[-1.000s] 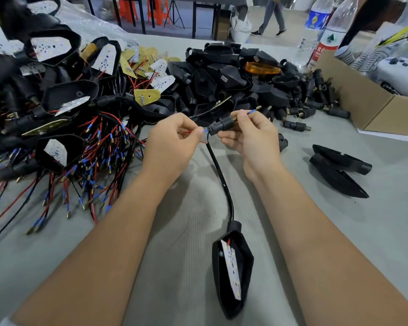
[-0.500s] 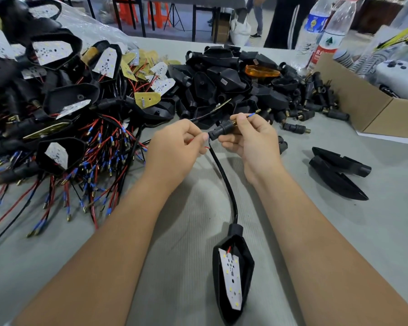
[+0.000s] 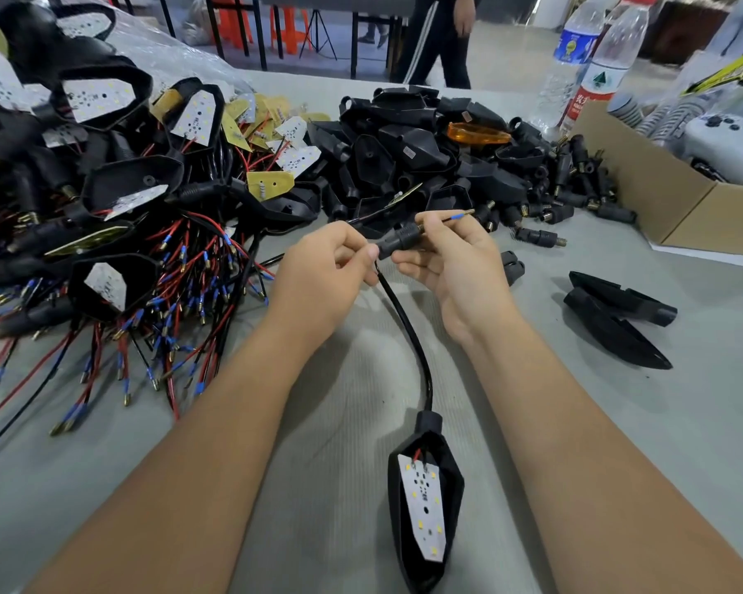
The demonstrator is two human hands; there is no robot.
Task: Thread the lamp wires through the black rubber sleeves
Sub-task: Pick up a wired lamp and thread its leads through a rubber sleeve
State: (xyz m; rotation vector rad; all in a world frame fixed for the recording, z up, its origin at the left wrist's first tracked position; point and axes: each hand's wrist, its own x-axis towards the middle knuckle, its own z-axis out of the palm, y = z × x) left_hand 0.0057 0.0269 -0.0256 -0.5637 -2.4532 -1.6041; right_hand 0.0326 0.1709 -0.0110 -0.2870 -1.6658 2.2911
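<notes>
- I hold the black rubber sleeve [image 3: 400, 243] between my two hands, above the grey table [image 3: 618, 443], just in front of the parts heaps.
- My right hand [image 3: 451, 267] pinches the sleeve's far end with thumb and fingers; the blue-tipped wire end [image 3: 459, 216] pokes out past my fingertips.
- My left hand [image 3: 322, 272] is curled, its thumb and forefinger pinching at the sleeve's near end; my fingers hide what they hold there.
- One black cable [image 3: 408, 332] runs from the sleeve down to one open lamp housing [image 3: 425, 508] lying near me, its white LED board [image 3: 423, 508] facing up with red leads at the top.
- Two empty black housings [image 3: 618, 319] lie apart on my right, touching each other.
- One loose sleeve [image 3: 540, 238] with a brass end lies just beyond my right hand; more crowd behind it, too many to count.
- A heap of black housings [image 3: 404, 156] sits ahead, with one orange lens [image 3: 479, 134] on top.
- On my left, a tangle of wired lamps [image 3: 116, 216] spreads red and black leads; the frame edge cuts it off.
- A cardboard box [image 3: 661, 207] and two water bottles [image 3: 593, 79] stand far right.
- A person [image 3: 438, 36] stands beyond the table, only partly in view.
</notes>
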